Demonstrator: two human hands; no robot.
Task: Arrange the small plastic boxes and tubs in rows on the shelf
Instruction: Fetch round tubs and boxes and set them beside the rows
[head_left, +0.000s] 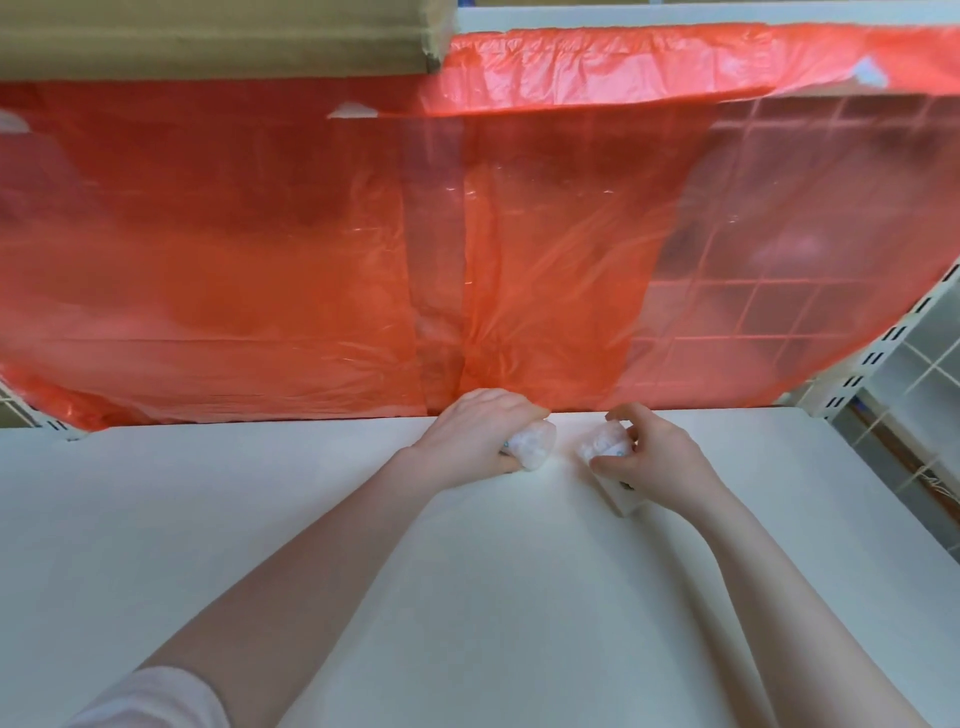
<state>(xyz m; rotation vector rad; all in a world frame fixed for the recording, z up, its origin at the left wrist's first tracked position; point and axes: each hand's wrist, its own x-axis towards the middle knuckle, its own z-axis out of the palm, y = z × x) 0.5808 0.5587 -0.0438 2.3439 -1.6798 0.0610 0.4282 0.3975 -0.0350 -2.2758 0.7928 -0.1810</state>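
Head view: both hands set small tubs at the back of a white shelf.

Red plastic sheet (363, 249) hangs across the whole back of the unit, so the rear edge of the shelf (311, 545) is the only line to work against, probably why the row starts there. Cardboard box (218, 36) sits up top left; wire grid (779, 291) shows through the sheet on the right. Left hand (478, 431) curls over a clear tub (535, 444), gripping it from above, tub down on the shelf just short of the sheet. Right hand (654, 457) pinches a second clear tub (605, 441) between thumb and fingers, with a small white box (621, 499) under the palm; whether that box is gripped I cannot tell. Tubs sit near each other, not touching, likely being spaced as neighbours in a row.
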